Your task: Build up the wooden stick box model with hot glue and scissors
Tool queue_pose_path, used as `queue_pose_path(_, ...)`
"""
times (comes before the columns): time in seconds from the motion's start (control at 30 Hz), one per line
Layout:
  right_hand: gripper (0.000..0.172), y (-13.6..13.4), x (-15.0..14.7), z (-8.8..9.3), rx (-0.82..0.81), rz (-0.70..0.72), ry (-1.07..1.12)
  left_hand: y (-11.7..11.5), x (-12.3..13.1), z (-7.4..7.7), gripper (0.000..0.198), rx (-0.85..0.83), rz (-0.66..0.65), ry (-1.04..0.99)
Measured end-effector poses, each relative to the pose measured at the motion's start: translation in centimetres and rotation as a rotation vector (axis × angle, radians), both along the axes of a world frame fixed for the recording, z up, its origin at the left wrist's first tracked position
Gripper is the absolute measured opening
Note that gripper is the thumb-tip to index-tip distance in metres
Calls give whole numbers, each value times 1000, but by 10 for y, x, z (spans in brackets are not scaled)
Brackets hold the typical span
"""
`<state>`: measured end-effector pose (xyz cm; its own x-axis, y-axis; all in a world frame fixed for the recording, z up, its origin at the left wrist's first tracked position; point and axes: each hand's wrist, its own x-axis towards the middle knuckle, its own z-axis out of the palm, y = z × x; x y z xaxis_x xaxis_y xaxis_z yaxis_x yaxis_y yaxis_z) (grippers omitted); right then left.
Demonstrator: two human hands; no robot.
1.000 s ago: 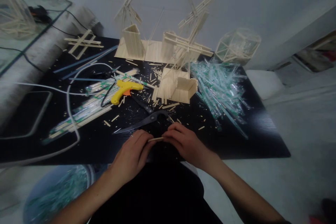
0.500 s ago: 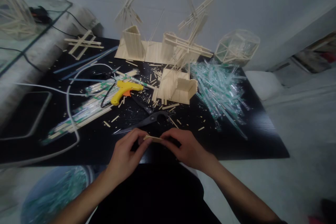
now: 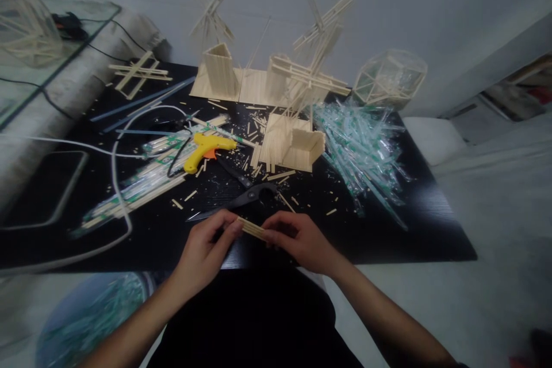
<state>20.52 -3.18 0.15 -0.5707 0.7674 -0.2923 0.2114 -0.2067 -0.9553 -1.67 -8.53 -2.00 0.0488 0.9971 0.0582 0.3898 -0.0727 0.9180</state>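
Note:
Between my two hands, over the table's front edge, is a short flat piece of pale wooden sticks point(image 3: 252, 229) lying side by side. My left hand point(image 3: 209, 250) pinches its left end between thumb and fingers. The right end sits in the closed fingers of my right hand point(image 3: 302, 240). Just beyond lie black-handled scissors point(image 3: 244, 198), blades pointing left. A yellow glue gun point(image 3: 207, 149) rests on a heap of wrapped wooden chopsticks point(image 3: 142, 178). Farther off, a small box of glued sticks point(image 3: 304, 146) stands on a stick base.
Along the back stand stick towers point(image 3: 219, 72) with windmill-like blades point(image 3: 211, 8). Green-and-clear wrappers point(image 3: 362, 149) pile up at the right. A white cable point(image 3: 114, 167) loops across the left of the black table point(image 3: 414, 236). Below its front edge stands a bin point(image 3: 149, 287) of wrappers.
The stick piece has tilted, showing more of its face, its right end now lower. My left fingers have shifted slightly along its left end. The view has moved a little.

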Motion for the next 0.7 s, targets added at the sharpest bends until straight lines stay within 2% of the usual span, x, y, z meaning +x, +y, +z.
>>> queue_pose_path(0.17, 28, 1, -3, -9, -83, -51, 66, 2, 0, 5, 14, 95, -6, 1)
queue_pose_path(0.27, 32, 4, -3, -9, -114, -12, 97, 3, 2, 6, 14, 136, -21, -4)
queue_pose_path(0.4, 34, 9, 1, -9, -134, 12, 100, 1, 3, 8, 17, 116, 19, -63)
queue_pose_path(0.5, 33, 9, 5, -11, -126, -48, 112, 6, -8, 18, 22, 73, 66, -79)
queue_pose_path(0.6, 31, 7, 5, -15, -93, -94, 133, 26, -31, 34, 14, 169, 199, 138)
queue_pose_path(0.7, 32, 4, 4, -17, -75, -135, 163, 58, -56, 47, 18, 224, 304, 399)
